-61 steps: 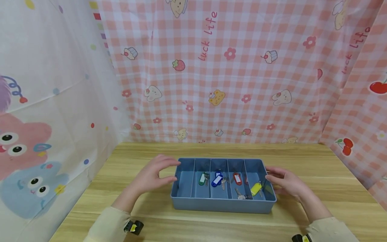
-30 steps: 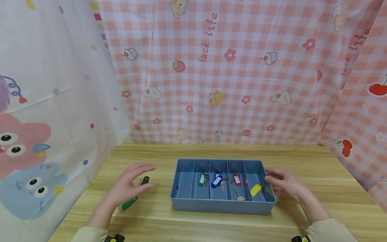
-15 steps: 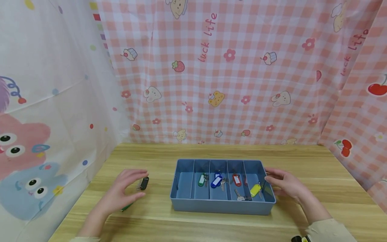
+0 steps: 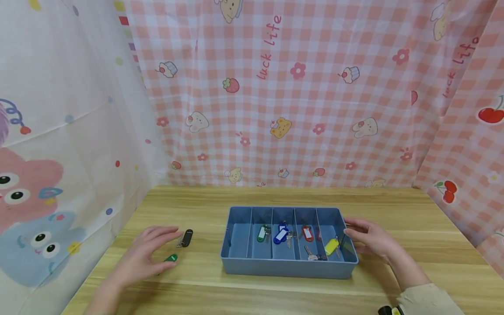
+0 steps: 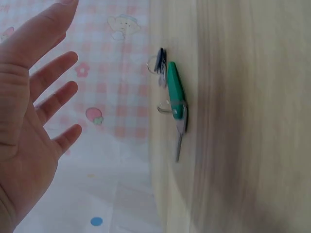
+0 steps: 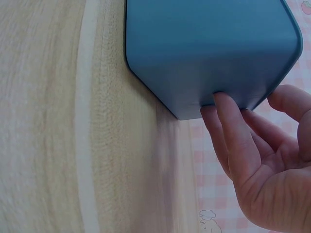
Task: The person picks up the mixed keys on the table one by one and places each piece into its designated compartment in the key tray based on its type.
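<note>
My left hand (image 4: 142,254) hovers over the table's left part, fingers spread and holding nothing. Just by its thumb lies a green key tag (image 4: 171,258) with a key, clearer in the left wrist view as a green tag (image 5: 176,92) on a ring. A black key tag (image 4: 187,238) with keys rests a little beyond it. My right hand (image 4: 374,240) grips the right end of a blue divided tray (image 4: 289,267), thumb at the rim and fingers against the outer wall (image 6: 209,73). Inside are a green tag (image 4: 261,233), blue tags (image 4: 281,236), a red tag (image 4: 307,233) and a yellow tag (image 4: 331,247).
Loose keys (image 4: 311,254) lie near the front of the tray's red-tag compartment. The tray's leftmost compartment (image 4: 239,243) shows only its bare floor. A wooden table (image 4: 236,293) bears everything, with a checked pink cloth (image 4: 299,100) hanging behind.
My left hand has left the tray's left end and moved left and toward me, uncovering the black and green key tags. My right hand and the tray have stayed put.
</note>
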`<state>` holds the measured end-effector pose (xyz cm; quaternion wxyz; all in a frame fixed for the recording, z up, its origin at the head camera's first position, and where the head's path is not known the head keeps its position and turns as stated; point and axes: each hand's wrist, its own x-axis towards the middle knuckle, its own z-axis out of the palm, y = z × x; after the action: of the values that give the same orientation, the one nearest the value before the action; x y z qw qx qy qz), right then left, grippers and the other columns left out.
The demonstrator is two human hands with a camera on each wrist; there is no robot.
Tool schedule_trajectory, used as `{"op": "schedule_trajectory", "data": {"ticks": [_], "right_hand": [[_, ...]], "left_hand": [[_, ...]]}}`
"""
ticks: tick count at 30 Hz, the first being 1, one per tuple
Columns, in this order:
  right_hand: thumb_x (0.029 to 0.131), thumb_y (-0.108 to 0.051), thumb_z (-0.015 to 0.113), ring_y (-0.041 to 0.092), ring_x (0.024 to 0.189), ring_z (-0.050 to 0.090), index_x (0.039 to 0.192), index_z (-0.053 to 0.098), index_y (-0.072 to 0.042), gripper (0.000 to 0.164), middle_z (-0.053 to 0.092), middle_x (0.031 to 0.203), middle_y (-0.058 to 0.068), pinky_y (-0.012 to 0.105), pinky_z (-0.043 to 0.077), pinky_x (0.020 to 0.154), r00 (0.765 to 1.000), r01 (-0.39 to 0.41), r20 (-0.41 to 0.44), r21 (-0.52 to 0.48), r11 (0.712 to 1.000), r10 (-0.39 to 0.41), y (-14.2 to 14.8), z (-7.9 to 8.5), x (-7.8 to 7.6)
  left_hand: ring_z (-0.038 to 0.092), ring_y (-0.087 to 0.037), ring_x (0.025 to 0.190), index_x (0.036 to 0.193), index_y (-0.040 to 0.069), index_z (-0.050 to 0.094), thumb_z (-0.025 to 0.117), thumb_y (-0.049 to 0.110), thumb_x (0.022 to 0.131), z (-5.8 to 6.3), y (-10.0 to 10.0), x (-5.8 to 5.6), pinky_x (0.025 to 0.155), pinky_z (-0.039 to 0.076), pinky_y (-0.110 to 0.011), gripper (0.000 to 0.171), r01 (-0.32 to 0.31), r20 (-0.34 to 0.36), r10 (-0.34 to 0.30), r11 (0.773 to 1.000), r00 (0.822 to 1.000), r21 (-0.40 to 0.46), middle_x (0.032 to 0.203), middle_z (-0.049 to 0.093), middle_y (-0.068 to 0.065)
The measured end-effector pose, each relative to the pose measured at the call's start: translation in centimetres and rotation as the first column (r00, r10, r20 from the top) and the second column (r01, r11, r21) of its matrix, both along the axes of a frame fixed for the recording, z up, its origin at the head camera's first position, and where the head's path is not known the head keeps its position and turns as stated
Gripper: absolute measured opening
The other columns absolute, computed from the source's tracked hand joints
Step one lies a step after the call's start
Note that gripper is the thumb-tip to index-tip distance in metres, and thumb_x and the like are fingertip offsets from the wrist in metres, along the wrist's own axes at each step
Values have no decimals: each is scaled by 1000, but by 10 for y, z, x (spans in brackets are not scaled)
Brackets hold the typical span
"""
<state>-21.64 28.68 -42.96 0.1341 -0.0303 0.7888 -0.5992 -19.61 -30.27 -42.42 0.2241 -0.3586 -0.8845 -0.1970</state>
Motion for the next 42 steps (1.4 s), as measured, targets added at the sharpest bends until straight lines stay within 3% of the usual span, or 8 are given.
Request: {"op": "schedule_trajectory", "data": {"ticks": [12,17,21,25,30,32,36,42], "right_hand": [[101,-20,60,31,114,58,147,30,13,64,43,139,36,50,54,86,1000,-3,-6,-2,1000,3,-1,1,1],[101,-20,59,31,114,58,148,29,13,64,42,140,36,50,54,87,1000,-4,-2,-4,1000,4,-1,1,1],[101,-21,59,32,115,57,148,29,12,65,42,140,36,50,54,87,1000,-4,-3,5,1000,4,-1,1,0],[101,-21,60,32,115,58,148,29,12,65,41,141,36,50,54,86,1000,-3,-3,16,1000,3,-2,2,0],[101,-22,60,32,115,58,148,29,12,66,41,141,36,50,54,86,1000,-3,-2,16,1000,3,-1,2,0],[101,-22,60,32,115,57,148,29,12,66,41,141,36,50,54,87,1000,-4,-2,13,1000,4,-1,2,1],[101,-20,59,32,115,57,148,29,12,65,41,141,36,49,53,87,1000,-6,-5,11,1000,6,-1,2,1],[101,-21,60,32,115,57,148,30,12,65,41,141,36,50,53,88,1000,-4,0,14,1000,4,-1,3,1]], "left_hand": [[53,-28,115,130,15,65,95,34,56,-11,-21,5,85,42,-59,82,-84,-25,81,982,996,-171,130,61,-4],[53,-33,116,129,16,66,95,36,54,-17,-30,6,86,41,-61,83,-106,17,111,976,994,-191,130,62,-4],[53,-28,115,127,15,67,94,38,55,-18,-35,7,90,40,-57,81,-119,40,129,973,991,-199,129,63,-3],[54,-23,113,125,14,69,94,35,55,-22,-39,7,96,36,-42,77,-98,34,105,979,994,-178,126,65,-2],[56,-22,109,119,13,71,96,26,53,-30,-45,5,100,25,-13,72,-42,49,47,994,998,-99,120,67,-2],[57,-20,107,117,12,72,96,23,53,-32,-47,4,100,24,-10,69,-18,71,23,998,997,-66,116,68,-2],[57,-14,104,115,13,72,96,21,57,-34,-50,3,96,30,-10,63,13,140,-12,1000,990,-9,112,69,2],[55,-6,102,110,17,75,93,25,64,-33,-54,2,88,42,-22,50,-7,266,-1,999,964,32,108,69,10]]}}
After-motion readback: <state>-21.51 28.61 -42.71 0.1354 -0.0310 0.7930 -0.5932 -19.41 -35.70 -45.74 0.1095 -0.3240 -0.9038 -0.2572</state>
